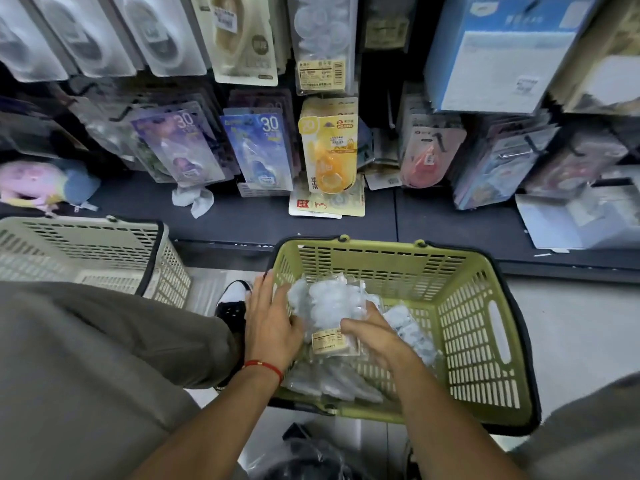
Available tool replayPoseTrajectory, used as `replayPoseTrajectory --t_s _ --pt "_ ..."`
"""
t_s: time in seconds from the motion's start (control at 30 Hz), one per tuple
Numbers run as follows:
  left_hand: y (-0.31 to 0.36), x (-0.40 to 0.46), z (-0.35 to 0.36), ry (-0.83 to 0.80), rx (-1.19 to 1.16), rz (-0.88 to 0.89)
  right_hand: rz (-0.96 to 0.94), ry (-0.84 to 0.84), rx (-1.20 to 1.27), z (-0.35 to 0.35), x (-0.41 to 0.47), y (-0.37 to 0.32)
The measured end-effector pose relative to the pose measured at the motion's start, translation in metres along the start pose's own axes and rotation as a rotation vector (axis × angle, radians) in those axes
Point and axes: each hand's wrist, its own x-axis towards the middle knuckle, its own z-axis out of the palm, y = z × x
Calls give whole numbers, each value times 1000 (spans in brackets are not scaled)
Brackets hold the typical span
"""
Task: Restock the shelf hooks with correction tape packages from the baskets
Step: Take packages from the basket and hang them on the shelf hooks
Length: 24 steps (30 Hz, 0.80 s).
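A green basket (464,306) on the floor holds several clear correction tape packages (408,330). Both my hands are inside it, around one bundle of packages (329,306) with a beige label. My left hand (273,317) presses against the bundle's left side with fingers fairly straight. My right hand (367,332) curls over its lower right part, fingers gripping it. Above, shelf hooks carry hanging packages: a purple one (180,143), a blue one (259,147) and a yellow one (327,150).
A beige basket (90,251) stands to the left, behind my knee. The dark shelf base (242,216) holds loose packages (327,202) and a crumpled white scrap (194,199). A blue box (498,53) sits upper right. A dark bag lies on the floor by my arms.
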Motion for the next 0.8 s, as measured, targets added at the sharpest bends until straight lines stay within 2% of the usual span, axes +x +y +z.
replayPoseTrajectory --t_s 0.1,0.2,0.27,0.33,0.47,0.63,0.8 --pt "24 4 -6 -18 -300 -118 -116 -135 233 -7 -29 -26" --pt "54 6 -19 -257 -818 -401 -185 -243 404 -13 -50 -58" --pt "70 10 -27 -353 -1041 -448 -204 -296 415 -15 -63 -84" --pt "82 18 -38 -335 -1080 -361 -236 -262 315 -15 -76 -114" --pt "106 45 -78 -293 -1112 -97 -464 21 -118 -20 -97 -182" --pt "145 85 -136 -155 -986 127 -700 210 -139 -34 -124 -253" --pt "176 121 -181 -71 -851 252 -780 196 -13 -52 -134 -306"
